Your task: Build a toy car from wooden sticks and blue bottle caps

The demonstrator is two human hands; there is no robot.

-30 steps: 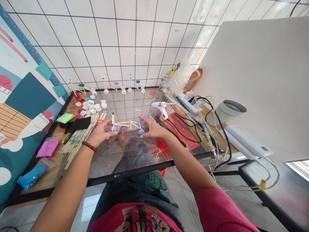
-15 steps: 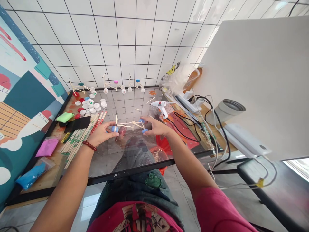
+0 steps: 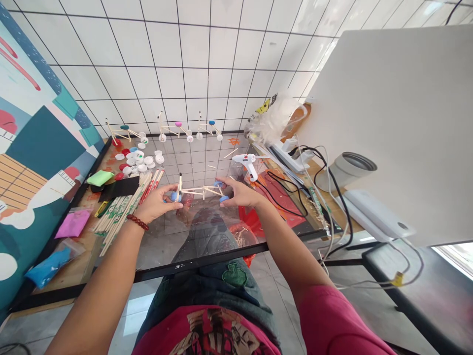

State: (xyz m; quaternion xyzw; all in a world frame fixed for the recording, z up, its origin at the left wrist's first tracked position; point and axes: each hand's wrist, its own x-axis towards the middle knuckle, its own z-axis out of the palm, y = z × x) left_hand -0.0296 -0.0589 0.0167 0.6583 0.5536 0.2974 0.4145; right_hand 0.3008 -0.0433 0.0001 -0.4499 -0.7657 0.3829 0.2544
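Note:
A small model of thin wooden sticks (image 3: pixel 197 190) with blue bottle caps for wheels stands on the glass table (image 3: pixel 192 236), between both my hands. My left hand (image 3: pixel 157 202) pinches its front end at a blue cap (image 3: pixel 173 196), beside an upright stick with a black tip. My right hand (image 3: pixel 240 193) holds the rear end, fingers closed around the two blue caps (image 3: pixel 223 198) there.
Three similar stick models (image 3: pixel 173 130) stand at the back by the tiled wall. Loose bottle caps (image 3: pixel 138 160), a bundle of chopsticks (image 3: pixel 125 207), a green block and coloured bags lie left. A white glue gun (image 3: pixel 247 161), cables and a power strip lie right.
Both hands and the stick model have shifted slightly away from me and a little right; the black-tipped stick now stands more upright. Grips unchanged.

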